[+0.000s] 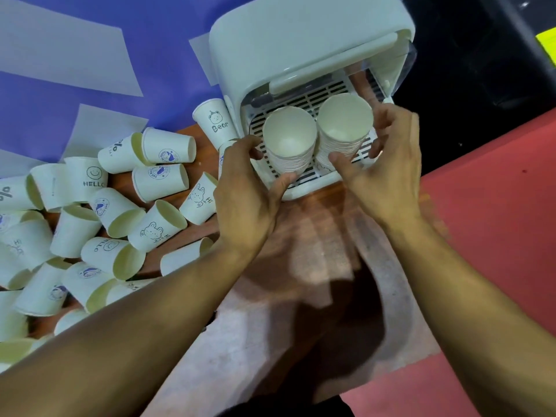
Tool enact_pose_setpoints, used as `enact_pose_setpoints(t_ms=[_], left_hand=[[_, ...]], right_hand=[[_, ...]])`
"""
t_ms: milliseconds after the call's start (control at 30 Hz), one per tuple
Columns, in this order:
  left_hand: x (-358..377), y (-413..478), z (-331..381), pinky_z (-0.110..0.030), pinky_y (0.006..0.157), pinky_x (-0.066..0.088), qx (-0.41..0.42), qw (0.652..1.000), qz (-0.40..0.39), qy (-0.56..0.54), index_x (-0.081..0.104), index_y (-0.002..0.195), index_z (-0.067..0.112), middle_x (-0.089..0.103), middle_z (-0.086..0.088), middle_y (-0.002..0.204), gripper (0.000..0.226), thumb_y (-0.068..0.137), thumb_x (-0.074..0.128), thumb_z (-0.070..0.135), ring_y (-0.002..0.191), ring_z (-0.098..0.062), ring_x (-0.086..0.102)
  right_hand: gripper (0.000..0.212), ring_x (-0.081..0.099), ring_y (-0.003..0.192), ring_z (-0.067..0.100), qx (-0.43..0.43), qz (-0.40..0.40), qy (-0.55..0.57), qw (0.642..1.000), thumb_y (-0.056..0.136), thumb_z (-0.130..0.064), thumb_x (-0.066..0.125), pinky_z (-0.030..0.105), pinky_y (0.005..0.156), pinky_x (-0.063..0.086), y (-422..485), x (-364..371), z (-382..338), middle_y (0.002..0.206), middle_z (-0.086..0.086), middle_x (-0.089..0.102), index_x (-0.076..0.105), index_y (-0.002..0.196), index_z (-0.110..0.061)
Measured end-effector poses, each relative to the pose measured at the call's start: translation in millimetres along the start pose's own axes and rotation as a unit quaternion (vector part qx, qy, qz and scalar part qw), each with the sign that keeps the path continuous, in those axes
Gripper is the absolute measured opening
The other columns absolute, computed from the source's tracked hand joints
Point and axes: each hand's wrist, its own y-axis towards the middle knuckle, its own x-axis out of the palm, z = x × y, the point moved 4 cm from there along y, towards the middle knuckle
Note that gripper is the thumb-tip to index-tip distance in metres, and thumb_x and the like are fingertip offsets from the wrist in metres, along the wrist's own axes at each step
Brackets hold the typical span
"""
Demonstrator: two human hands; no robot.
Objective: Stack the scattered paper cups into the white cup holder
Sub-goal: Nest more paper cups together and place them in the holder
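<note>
- Your two bare forearms reached up from the lower edge of the view and drew together at the open front of the white rounded plastic cup holder (301, 40).
- Your left hand (243, 188) sat at the holder's front left corner, with its back turned to the camera and the wrist bent a little inward.
- Its fingers curled round the left side of the left stack of nested white paper cups (290, 136), and the thumb pressed the near side low down. That hand held the stack in a narrow clasp.
- Your right hand (388, 173) came in from the right with the palm facing left.
- Its thumb lay on the near face of the right stack of nested white paper cups (344, 124), and the fingers wrapped round the far right side. They seemed to grip it, though the fingertips were partly hidden behind the stack.
- Both stacks stood mouths up, side by side, on the slatted white grille (301, 100) inside the holder, under its rounded top.
- The scattered printed white paper cups (90, 221) lay mostly on their sides in a heap at the left. They were spread over the brown table (316, 236) and the purple-and-white cloth (45, 115).
- One white paper cup marked "Bear" (215, 121) stood upright just beside the holder's left wall.
</note>
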Motion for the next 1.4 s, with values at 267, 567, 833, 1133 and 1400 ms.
enact_pose_setpoints(t_ms=[267, 567, 833, 1133, 1400], left_hand=[[21.8, 4.8, -9.3, -0.032, 0.084, 0.051, -0.088, 0.992, -0.068, 0.065, 0.049, 0.136, 0.027, 0.069, 0.002, 0.116, 0.069, 0.077, 0.074, 0.054, 0.098, -0.022, 0.067], [29.9, 18.7, -6.5, -0.032, 0.083, 0.05, -0.108, 0.99, -0.066, 0.065, 0.05, 0.132, 0.023, 0.068, 0.002, 0.118, 0.067, 0.076, 0.078, 0.045, 0.108, -0.022, 0.063], [42.2, 26.5, -2.3, -0.037, 0.085, 0.051, -0.125, 0.991, -0.042, 0.023, 0.042, 0.132, 0.018, 0.066, -0.003, 0.116, 0.068, 0.078, 0.076, 0.041, 0.106, -0.028, 0.062], [56.4, 40.2, 10.9, -0.041, 0.091, 0.048, -0.126, 0.992, -0.006, -0.008, 0.031, 0.139, 0.011, 0.053, -0.004, 0.134, 0.067, 0.087, 0.068, 0.032, 0.117, -0.025, 0.056], [67.5, 57.7, 26.7, -0.035, 0.105, 0.029, -0.255, 0.966, -0.001, -0.047, 0.009, 0.152, 0.009, 0.03, -0.011, 0.151, 0.074, 0.099, 0.051, 0.04, 0.136, -0.026, 0.032]], right_hand=[[0.093, 0.058, 0.103, 0.015, 0.047, -0.065, 0.018, 0.997, 0.059, -0.039, 0.087, 0.044, 0.077, 0.055, 4.4, 26.1, 26.1, 0.131, 0.0, 0.05, 0.039, 0.137, -0.021], [0.087, 0.066, 0.092, 0.024, 0.051, -0.086, -0.021, 0.995, 0.058, -0.044, 0.086, 0.039, 0.08, 0.053, 12.0, 31.8, 32.1, 0.115, -0.003, 0.064, 0.044, 0.131, -0.02], [0.073, 0.055, 0.097, 0.003, 0.04, -0.072, 0.004, 0.997, 0.065, -0.038, 0.084, 0.025, 0.081, 0.047, 27.3, 32.8, 18.7, 0.111, -0.011, 0.063, 0.051, 0.126, -0.017], [0.088, 0.061, 0.112, 0.014, 0.028, -0.093, -0.031, 0.995, 0.063, -0.063, 0.078, 0.026, 0.09, 0.048, 61.0, 45.3, 20.6, 0.133, -0.011, 0.056, 0.04, 0.137, -0.032], [0.079, 0.059, 0.107, 0.01, 0.063, -0.061, -0.008, 0.996, 0.063, -0.055, 0.081, 0.028, 0.087, 0.048, 78.0, 74.0, 16.8, 0.115, -0.01, 0.064, 0.052, 0.125, -0.017]])
